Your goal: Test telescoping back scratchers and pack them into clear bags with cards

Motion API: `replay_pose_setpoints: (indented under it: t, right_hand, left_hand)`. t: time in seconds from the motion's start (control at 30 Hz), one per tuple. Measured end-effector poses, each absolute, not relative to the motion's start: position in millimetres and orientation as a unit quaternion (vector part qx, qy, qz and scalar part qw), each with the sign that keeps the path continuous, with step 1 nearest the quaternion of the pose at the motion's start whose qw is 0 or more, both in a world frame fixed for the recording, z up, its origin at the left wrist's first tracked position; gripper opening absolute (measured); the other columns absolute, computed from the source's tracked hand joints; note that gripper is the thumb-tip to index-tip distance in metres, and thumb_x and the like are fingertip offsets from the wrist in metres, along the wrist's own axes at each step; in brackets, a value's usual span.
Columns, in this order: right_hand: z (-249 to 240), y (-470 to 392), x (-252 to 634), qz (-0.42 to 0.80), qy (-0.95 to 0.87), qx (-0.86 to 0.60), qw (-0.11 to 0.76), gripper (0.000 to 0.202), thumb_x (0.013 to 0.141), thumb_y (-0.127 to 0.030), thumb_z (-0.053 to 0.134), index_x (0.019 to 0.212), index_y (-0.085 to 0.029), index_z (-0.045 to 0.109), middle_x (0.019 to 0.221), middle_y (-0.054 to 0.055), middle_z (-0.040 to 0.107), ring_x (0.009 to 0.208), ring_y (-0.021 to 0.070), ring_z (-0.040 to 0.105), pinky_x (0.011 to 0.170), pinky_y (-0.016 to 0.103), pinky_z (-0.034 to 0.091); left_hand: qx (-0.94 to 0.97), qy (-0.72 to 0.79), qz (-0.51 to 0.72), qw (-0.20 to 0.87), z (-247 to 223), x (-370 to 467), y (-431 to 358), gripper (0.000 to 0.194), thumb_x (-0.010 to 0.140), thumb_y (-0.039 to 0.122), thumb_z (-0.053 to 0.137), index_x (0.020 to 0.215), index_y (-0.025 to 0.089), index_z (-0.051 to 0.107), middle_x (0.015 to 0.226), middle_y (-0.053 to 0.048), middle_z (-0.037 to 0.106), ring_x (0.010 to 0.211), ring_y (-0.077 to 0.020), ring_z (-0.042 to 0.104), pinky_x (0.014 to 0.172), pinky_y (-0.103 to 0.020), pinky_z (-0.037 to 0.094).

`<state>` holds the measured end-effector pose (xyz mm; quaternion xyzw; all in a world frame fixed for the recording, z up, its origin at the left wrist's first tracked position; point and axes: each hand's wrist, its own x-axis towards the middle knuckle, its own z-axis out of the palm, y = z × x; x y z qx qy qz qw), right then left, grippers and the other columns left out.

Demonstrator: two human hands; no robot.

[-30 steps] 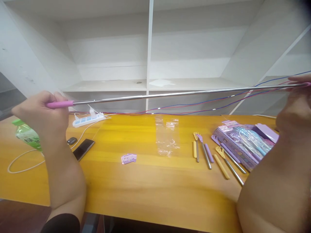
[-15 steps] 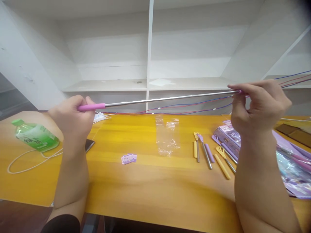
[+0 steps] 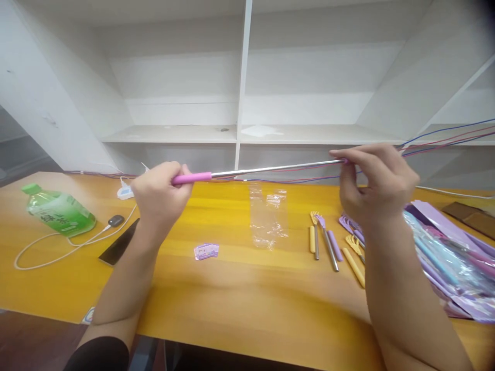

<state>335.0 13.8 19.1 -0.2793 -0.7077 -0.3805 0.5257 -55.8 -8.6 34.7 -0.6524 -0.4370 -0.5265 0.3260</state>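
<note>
A telescopic back scratcher point(image 3: 266, 169) with a pink handle and a thin metal rod is stretched between my hands above the table. My left hand point(image 3: 162, 193) is closed around the pink handle. Its far pink end is pinched between the thumb and fingers of my right hand point(image 3: 373, 180), which hide the head. Below lie more back scratchers: a small yellow one point(image 3: 315, 221), a purple one point(image 3: 328, 245) and another yellow claw head point(image 3: 353, 245) partly behind my right wrist. Loose yellow point(image 3: 353, 268) and purple point(image 3: 334, 246) handle grips lie beside them.
A clear plastic wrapper point(image 3: 268, 219) and small purple cards point(image 3: 206, 251) lie mid-table. Left are a green bottle point(image 3: 62, 211), a phone point(image 3: 118, 245) and a white cable point(image 3: 36, 265). Bagged items point(image 3: 444, 252) are piled at right. White shelving point(image 3: 242, 72) stands behind the table.
My hands have come closer together, the left moving right and the right moving left. The metal rod between them is now shorter.
</note>
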Motion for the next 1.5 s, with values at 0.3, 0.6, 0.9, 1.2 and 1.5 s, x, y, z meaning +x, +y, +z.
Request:
replay_pose_setpoints:
  t: [0.3,0.6,0.9,1.2,1.5]
  right_hand:
    - [4,16,312,-0.319,-0.745,-0.281,0.514,0.046,0.098,-0.002,0.061,0.133,-0.031,0.072,0.104,0.006,0.074,0.092,0.0229,0.071,0.079,0.039,0.059]
    - [10,6,311,-0.324,-0.741,-0.283,0.515,0.047,0.099,-0.004,0.060,0.134,-0.032,0.072,0.103,0.007,0.074,0.091,0.0236,0.070,0.078,0.041,0.058]
    - [15,-33,266,-0.323,-0.768,-0.229,0.503,0.066,0.091,0.008,0.057,0.144,-0.030,0.064,0.104,0.007,0.076,0.088,0.0233,0.069,0.075,0.041,0.057]
    - [17,-36,272,-0.291,-0.796,-0.242,0.473,0.060,0.096,0.005,0.055,0.148,-0.026,0.058,0.109,0.009,0.075,0.095,0.0235,0.070,0.081,0.040,0.061]
    - [16,-36,271,-0.297,-0.799,-0.241,0.464,0.053,0.095,0.006,0.055,0.140,-0.023,0.059,0.107,0.010,0.075,0.093,0.0231,0.068,0.080,0.040,0.061]
  left_hand:
    - [-0.684,-0.401,-0.510,0.333,23,-41,-4,0.043,0.082,0.014,0.068,0.062,0.021,0.031,0.054,0.005,0.027,0.053,-0.0119,0.023,0.052,-0.033,0.016]
    - [-0.678,-0.409,-0.523,0.316,21,-37,-6,0.044,0.085,0.016,0.069,0.062,0.021,0.031,0.056,0.005,0.027,0.055,-0.0122,0.022,0.051,-0.032,0.017]
    - [-0.752,-0.368,-0.500,0.221,-2,-1,-22,0.035,0.085,0.014,0.066,0.063,0.021,0.040,0.054,0.006,0.037,0.052,-0.0101,0.030,0.051,-0.027,0.024]
    - [-0.763,-0.358,-0.482,0.240,4,-10,-19,0.037,0.085,0.012,0.064,0.064,0.021,0.035,0.055,0.006,0.032,0.053,-0.0105,0.027,0.051,-0.028,0.022]
    - [-0.764,-0.347,-0.480,0.256,3,-10,-17,0.034,0.082,0.010,0.061,0.064,0.022,0.035,0.055,0.006,0.034,0.054,-0.0113,0.027,0.051,-0.029,0.023]
